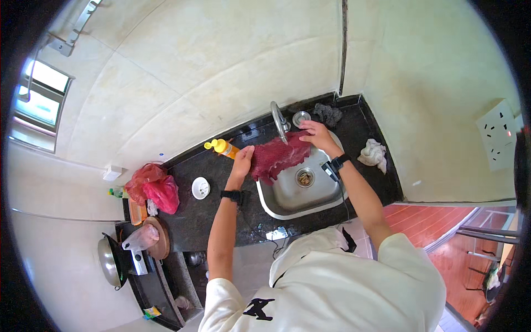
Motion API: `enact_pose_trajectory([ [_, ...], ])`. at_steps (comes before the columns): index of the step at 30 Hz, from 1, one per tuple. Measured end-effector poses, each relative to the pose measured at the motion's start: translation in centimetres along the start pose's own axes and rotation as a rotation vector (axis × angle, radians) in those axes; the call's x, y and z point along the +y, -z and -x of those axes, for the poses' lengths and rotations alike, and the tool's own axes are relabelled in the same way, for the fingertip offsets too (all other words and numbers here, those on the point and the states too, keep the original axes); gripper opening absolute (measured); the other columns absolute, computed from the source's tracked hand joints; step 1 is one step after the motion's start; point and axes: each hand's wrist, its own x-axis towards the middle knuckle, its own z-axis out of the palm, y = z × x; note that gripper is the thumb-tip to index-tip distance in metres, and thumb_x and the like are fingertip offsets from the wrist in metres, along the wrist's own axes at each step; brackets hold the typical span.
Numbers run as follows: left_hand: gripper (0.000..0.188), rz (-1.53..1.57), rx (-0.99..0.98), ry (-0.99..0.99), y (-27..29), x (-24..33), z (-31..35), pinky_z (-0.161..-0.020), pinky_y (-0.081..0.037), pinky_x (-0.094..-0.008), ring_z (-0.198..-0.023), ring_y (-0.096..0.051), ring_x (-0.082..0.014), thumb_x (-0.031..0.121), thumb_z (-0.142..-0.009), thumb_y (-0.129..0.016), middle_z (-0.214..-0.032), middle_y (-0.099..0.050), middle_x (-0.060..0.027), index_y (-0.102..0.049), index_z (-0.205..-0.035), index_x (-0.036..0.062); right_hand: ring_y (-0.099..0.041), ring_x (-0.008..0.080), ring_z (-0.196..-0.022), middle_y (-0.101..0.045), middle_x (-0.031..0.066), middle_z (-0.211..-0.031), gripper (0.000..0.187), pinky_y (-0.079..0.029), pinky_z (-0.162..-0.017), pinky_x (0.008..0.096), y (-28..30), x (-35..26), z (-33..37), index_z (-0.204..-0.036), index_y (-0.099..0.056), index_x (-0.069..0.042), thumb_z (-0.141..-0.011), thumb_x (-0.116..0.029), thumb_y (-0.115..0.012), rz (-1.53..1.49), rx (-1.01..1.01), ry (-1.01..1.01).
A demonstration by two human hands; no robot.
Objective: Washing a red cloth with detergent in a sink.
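Note:
A dark red cloth (pixel 279 159) is stretched between my two hands over the upper left part of the steel sink (pixel 281 203). My left hand (pixel 243 161) grips its left end, near the sink's left rim. At the other end, my right hand (pixel 317 136) pinches the cloth between thumb and fingers, with some fingers extended. The faucet (pixel 278 119) arches just above the middle of the cloth. Whether water is running cannot be made out. Below the cloth, the sink drain (pixel 304 177) shows some brownish bits in it.
A yellow bottle (pixel 223 148) stands beside my left hand. On the black counter (pixel 182 229) are a white bowl (pixel 201 188), red plastic bags (pixel 155 185), a dark scrubbing mesh (pixel 328 114) and a crumpled white cloth (pixel 373 155). A wok (pixel 110 262) sits at the far left.

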Motion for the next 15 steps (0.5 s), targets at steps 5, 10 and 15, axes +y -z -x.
enact_pose_trajectory([
  [5,0.034,-0.171,0.045,-0.067,1.7,0.0,1.2,-0.078,-0.047,-0.0245,-0.084,-0.058,-0.0070,0.029,-0.106,-0.047,-0.093,-0.066,0.0034,-0.066,-0.108,0.0011,-0.066,0.0163,-0.104,-0.069,0.0124,-0.118,0.038,-0.051,-0.094,0.0286,-1.2,-1.4,0.0,-0.123,-0.064,0.002,-0.088,-0.005,-0.073,-0.076,-0.115,-0.100],
  [10,0.034,-0.170,0.041,-0.036,2.4,0.3,2.0,-0.081,-0.046,-0.0262,-0.086,-0.059,-0.0085,0.029,-0.106,-0.048,-0.095,-0.066,0.0015,-0.066,-0.109,0.0005,-0.068,0.0144,-0.094,-0.074,0.0077,-0.102,0.020,-0.052,-0.086,0.0290,-2.2,-1.7,-0.2,-0.106,-0.073,0.000,-0.091,-0.013,-0.071,-0.018,-0.113,-0.084],
  [15,0.035,-0.112,0.129,-0.010,2.1,0.3,2.8,-0.086,-0.046,-0.0269,-0.091,-0.059,-0.0098,0.029,-0.106,-0.048,-0.099,-0.067,-0.0007,-0.066,-0.110,-0.0009,-0.067,0.0130,-0.094,-0.073,0.0076,-0.103,0.022,-0.051,-0.085,0.0270,-3.0,-1.8,-0.5,-0.109,-0.071,0.001,-0.092,-0.013,-0.069,-0.042,-0.131,-0.122],
])
